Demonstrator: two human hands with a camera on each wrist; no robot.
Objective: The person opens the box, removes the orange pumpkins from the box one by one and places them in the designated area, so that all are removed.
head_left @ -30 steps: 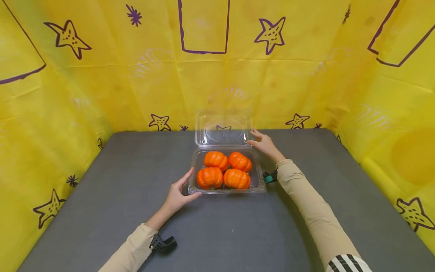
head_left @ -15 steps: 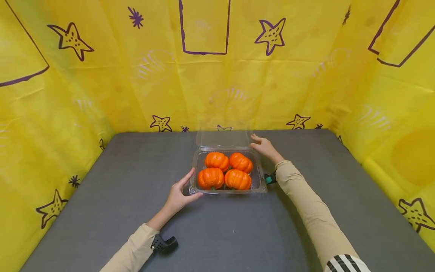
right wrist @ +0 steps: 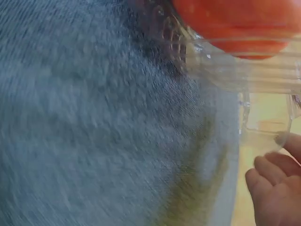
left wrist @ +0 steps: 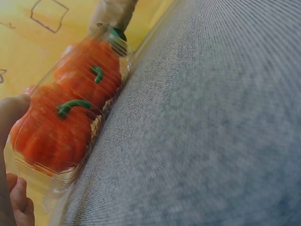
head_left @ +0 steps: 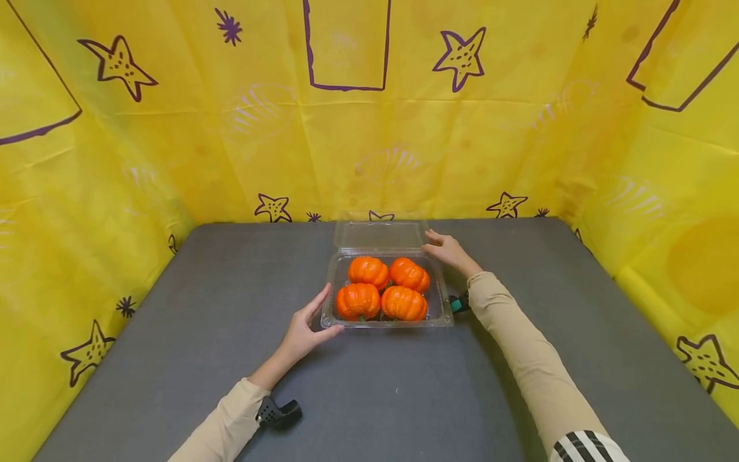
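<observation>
A clear plastic clamshell container (head_left: 381, 325) sits on the grey table with several orange toy pumpkins (head_left: 404, 303) inside. Its hinged lid (head_left: 378, 235) is tipped back toward the yellow backdrop. My left hand (head_left: 300, 333) holds the near-left corner, thumb along the front rim and fingers along the left side. Through the clear wall in the left wrist view, two pumpkins (left wrist: 51, 134) show green stems. At the lid's right edge, my right hand (head_left: 453, 252) has its thumb and fingers. In the right wrist view that thumb meets the lid's corner beside a pumpkin (right wrist: 244, 28).
Yellow cloth (head_left: 514, 128) with purple starfish drawings surrounds the table on the back and both sides. The grey tabletop (head_left: 398, 410) stretches in front of the container and to both sides. A black wrist mount (head_left: 279, 415) juts from the left forearm.
The lid has swung from nearly upright to farther back, its top edge now lower. My right hand has dropped slightly along with it. The left hand and pumpkins have stayed in place.
</observation>
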